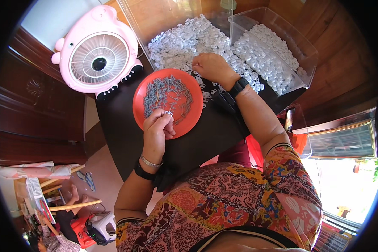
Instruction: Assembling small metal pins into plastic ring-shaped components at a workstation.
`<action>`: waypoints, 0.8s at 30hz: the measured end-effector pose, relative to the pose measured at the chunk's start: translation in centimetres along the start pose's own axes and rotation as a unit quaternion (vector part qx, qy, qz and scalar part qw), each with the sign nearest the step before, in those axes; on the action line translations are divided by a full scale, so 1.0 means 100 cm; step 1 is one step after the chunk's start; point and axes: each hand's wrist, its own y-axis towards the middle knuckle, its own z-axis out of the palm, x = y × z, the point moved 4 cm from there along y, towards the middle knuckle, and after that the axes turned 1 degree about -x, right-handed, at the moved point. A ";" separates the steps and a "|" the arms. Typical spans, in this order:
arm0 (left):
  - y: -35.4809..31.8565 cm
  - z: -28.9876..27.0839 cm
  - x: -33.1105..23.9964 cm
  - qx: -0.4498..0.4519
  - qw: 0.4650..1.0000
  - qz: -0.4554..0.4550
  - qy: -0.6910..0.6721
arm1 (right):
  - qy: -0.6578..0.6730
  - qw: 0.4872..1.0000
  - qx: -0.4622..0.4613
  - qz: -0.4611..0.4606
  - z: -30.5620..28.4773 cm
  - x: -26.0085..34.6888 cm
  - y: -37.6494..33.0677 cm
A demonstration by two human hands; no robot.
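Right now we've got one small white clip (pixel 168 113) in our L hand (pixel 156 126), thumb & fingers pinching it just above the near part of the red plate (pixel 137 101), w/ grey nails (pixel 155 93) lying loose inside. Can't tell if a nail's in the clip too (too small to read). Our R hand (pixel 214 68) is over the near edge of the loose white pcs (pixel 185 40), fingers curled in; whether the tips are pressed together or pinching a pc, we can't tell. More pcs sit in the clear bin (pixel 308 69) at R, and the plate's on the dark tabletop (pixel 214 126), pink fan (pixel 98 63) to its L. We'd judge the step in hand as small-parts handling, one pc at a time; next move calls for a firm L pinch, clip kept clear of the nails, & precise R fingertips.
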 end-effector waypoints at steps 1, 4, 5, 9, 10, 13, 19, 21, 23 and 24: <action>-0.001 0.000 -0.001 -0.002 1.000 0.001 -0.006 | 0.001 1.000 0.001 -0.001 -0.003 0.003 0.000; -0.001 -0.001 -0.001 -0.002 1.000 0.006 -0.018 | 0.002 0.999 0.033 0.012 -0.008 0.008 -0.002; -0.001 0.000 -0.001 0.003 1.000 0.011 -0.024 | -0.003 1.000 0.022 0.004 -0.007 0.008 -0.003; -0.002 0.000 -0.001 -0.002 1.000 0.020 -0.024 | -0.014 1.000 0.024 0.000 -0.004 0.008 -0.004; -0.002 0.000 -0.002 0.008 0.999 0.043 -0.014 | -0.010 1.000 0.028 -0.001 -0.004 0.009 -0.002; -0.001 0.000 -0.006 0.014 0.998 0.064 -0.004 | 0.000 0.998 0.054 0.024 -0.008 0.010 -0.001; 0.000 -0.003 -0.005 0.006 0.996 0.090 -0.005 | 0.001 0.998 0.049 0.035 0.001 0.011 -0.001; 0.000 -0.004 -0.004 0.002 0.995 0.100 -0.016 | -0.003 0.998 0.052 0.035 0.001 0.010 -0.001; -0.001 -0.004 -0.004 0.002 0.995 0.101 -0.017 | -0.008 0.998 0.053 0.036 0.002 0.009 -0.002; -0.001 -0.004 -0.004 0.002 0.994 0.103 -0.017 | 0.001 0.999 0.042 0.023 0.002 0.010 -0.002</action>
